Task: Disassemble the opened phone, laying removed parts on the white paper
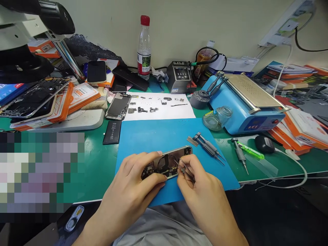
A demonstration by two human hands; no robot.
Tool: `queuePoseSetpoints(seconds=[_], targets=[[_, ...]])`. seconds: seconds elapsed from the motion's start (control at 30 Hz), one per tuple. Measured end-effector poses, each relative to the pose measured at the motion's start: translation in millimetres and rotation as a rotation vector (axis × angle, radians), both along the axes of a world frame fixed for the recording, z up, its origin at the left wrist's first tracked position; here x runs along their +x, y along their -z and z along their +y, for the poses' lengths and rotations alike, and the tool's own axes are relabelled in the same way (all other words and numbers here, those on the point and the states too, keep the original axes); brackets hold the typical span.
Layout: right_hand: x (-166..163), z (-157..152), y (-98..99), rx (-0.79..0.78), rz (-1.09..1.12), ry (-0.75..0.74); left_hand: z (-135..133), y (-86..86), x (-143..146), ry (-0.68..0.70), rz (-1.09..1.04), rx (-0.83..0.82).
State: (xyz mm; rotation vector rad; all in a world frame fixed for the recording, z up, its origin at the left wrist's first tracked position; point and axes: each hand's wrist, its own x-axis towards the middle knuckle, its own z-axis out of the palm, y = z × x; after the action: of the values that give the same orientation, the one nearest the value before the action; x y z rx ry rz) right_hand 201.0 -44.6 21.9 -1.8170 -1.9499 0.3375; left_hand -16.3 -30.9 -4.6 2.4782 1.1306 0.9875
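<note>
An opened phone housing with bare inner parts showing is tilted up over the blue mat. My left hand grips its left end, fingers along the top edge and thumb along the bottom edge. Pinched in my right hand are metal tweezers, their tips over the inside of the phone near its right end. Whether the tips touch a part is too small to tell. To the right of the phone, several screwdrivers lie on the mat.
Small phone parts lie on white paper, beside a detached screen and a black battery. A glass jar, a blue heating machine and a soldering station stand at the back right. A microscope overhangs the left.
</note>
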Motion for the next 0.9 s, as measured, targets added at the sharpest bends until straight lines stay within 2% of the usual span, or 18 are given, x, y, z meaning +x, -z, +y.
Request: queuePoseSetpoints(seconds=[0.3, 0.53, 0.9], targets=[[-1.6, -2.0, 1.2, -0.079, 0.094, 0.066, 1.5, -1.1, 0.4, -0.004, 0.005, 0.007], [8.4, 3.2, -6.4, -0.188, 0.165, 0.012, 1.4, -0.5, 0.6, -0.009, 0.004, 0.009], [7.2, 7.6, -12.2, -0.154, 0.073, -0.010, 1.2, 0.4, 0.0, -0.001, 0.019, 0.009]])
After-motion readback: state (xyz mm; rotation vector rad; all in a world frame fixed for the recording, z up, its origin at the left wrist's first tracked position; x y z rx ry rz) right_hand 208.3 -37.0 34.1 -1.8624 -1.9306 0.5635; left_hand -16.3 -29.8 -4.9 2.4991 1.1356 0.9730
